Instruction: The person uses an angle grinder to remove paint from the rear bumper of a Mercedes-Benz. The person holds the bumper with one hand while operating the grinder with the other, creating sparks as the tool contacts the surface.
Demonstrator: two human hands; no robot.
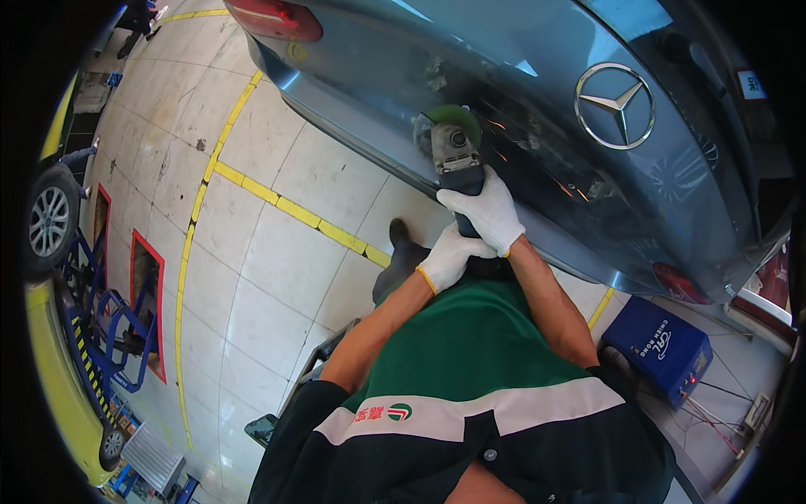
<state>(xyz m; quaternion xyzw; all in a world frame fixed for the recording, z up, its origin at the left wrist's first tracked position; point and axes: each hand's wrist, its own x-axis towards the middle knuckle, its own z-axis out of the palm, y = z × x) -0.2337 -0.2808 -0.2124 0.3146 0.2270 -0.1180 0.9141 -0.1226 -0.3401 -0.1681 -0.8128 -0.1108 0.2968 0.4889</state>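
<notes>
Sparks (497, 125) fly as left hand (452, 259) and right hand (487, 210) clench the grinder (457, 155) at the car's rear panel (514, 94), seemingly partway: rough patches (437, 74) show, glossy paint (537, 38) looks untouched.

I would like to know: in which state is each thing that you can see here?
Grinder: running, sparks flying
Left hand: gloved, closed around grinder's rear
Right hand: gloved, closed around grinder, nearer the disc
Car: scuffed at the rear, dark patches
Blue box: red light lit
</notes>
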